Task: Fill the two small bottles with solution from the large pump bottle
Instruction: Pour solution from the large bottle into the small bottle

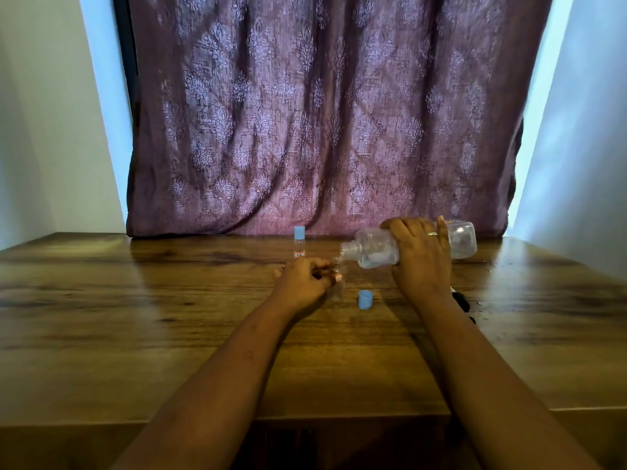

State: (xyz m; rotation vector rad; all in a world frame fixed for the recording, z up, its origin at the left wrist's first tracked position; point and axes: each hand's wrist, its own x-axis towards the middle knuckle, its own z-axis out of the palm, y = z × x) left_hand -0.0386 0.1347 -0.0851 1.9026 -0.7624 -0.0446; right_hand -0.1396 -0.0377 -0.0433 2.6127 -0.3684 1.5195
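Observation:
My right hand (420, 256) grips the large clear bottle (373, 247), tipped almost flat with its open neck pointing left and down, no pump on it. Its mouth sits just above a small clear bottle (337, 290) standing uncapped on the wooden table (169, 317). My left hand (303, 283) holds that small bottle near its top. A loose blue cap (365, 299) lies on the table just to its right. A second small bottle (299, 244) with a blue cap and a label stands upright behind my left hand.
A dark object (462, 301), partly hidden by my right forearm, lies on the table to the right. A purple patterned curtain (322, 113) hangs behind the table's far edge. White walls close in on both sides.

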